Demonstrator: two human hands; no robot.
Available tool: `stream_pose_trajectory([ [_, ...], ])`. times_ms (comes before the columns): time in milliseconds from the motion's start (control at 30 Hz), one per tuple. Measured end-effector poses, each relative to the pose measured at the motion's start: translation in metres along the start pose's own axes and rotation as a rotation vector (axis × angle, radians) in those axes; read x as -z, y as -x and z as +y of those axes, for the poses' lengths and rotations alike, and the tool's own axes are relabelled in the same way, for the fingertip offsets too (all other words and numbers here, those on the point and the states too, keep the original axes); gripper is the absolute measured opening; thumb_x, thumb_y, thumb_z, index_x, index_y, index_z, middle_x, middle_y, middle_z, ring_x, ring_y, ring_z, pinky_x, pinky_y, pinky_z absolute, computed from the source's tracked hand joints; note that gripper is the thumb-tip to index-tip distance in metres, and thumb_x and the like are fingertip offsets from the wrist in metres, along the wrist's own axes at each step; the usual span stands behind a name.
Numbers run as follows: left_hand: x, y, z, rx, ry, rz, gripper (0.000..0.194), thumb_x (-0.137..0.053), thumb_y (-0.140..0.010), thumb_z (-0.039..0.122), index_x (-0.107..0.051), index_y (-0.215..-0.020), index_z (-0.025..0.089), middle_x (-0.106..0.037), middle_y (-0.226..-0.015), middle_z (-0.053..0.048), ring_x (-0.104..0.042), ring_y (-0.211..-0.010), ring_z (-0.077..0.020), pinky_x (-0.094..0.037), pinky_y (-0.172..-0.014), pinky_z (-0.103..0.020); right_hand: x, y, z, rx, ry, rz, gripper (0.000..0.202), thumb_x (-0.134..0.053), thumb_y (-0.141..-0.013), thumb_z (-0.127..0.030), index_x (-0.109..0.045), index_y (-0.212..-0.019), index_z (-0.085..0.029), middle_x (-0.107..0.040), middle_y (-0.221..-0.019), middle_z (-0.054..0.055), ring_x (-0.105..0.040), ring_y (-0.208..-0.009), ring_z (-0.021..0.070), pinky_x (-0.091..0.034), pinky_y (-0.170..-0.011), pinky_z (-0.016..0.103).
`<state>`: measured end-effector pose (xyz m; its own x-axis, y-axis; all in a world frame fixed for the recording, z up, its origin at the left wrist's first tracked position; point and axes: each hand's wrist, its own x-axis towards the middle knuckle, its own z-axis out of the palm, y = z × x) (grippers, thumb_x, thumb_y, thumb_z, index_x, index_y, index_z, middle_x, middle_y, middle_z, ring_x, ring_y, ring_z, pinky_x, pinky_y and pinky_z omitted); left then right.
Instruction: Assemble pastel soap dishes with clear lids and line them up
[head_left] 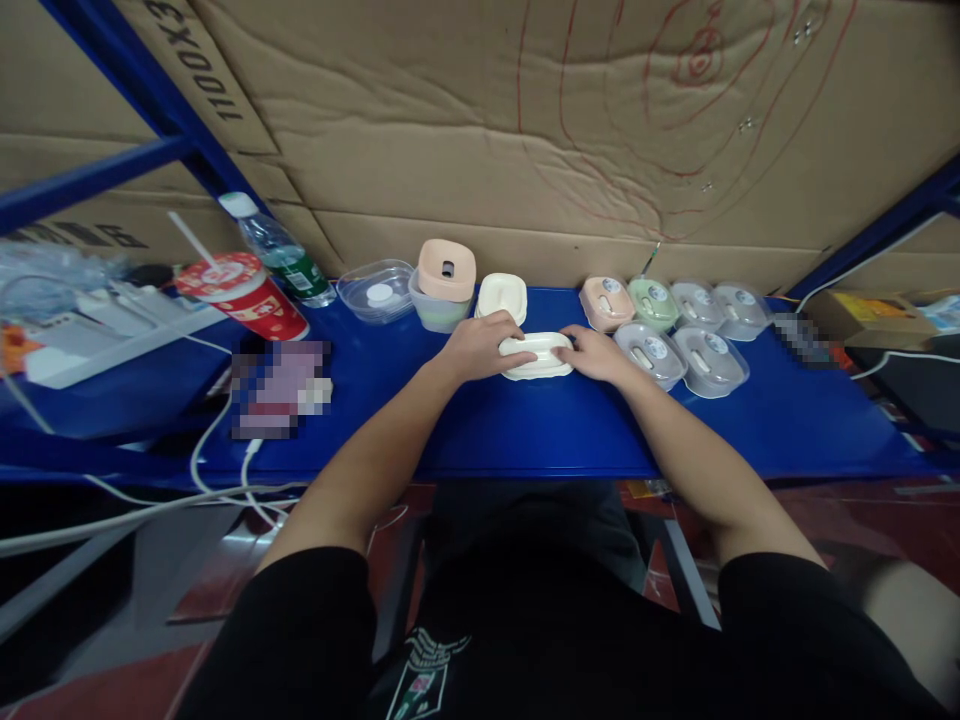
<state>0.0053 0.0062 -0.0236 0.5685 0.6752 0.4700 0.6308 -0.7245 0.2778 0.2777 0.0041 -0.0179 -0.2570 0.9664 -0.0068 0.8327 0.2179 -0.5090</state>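
A cream-coloured lid (546, 352) with a raised middle is held between my two hands over the blue shelf. My left hand (484, 347) grips its left end, thumb lying across the top. At the right end, my right hand (596, 352) closes on the edge with the thumb pressing on it. Just behind stands another cream lid or covered box (502, 293), near my left fingers. To its left, a stack of peach lids (447, 268) rests on clear tubs (441, 312). A clear container (376, 290) lies beside them. Whether a tub sits under the held lid I cannot tell.
Right of my hands are several lidded boxes: peach (607, 303), green (653, 305) and grey (712, 360). A red paper cup (244, 297) with straw and a water bottle (281, 250) stand at left. White cables (247, 470) hang over the shelf's front edge.
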Motion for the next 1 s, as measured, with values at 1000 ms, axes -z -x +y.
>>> stream_pose_trajectory([
  [1000,0.046,0.001,-0.028,0.781,-0.140,0.424,0.049,-0.083,-0.082,0.043,-0.055,-0.119,0.028,-0.062,-0.139,-0.013,-0.062,-0.137,-0.0376,-0.056,-0.114,-0.055,0.003,0.008,-0.002,0.085,0.260,-0.105,0.047,-0.058,-0.106,-0.048,-0.067,-0.145,-0.022,-0.083,-0.125,0.012,-0.076,-0.119,0.0355,-0.056,-0.092,0.042],
])
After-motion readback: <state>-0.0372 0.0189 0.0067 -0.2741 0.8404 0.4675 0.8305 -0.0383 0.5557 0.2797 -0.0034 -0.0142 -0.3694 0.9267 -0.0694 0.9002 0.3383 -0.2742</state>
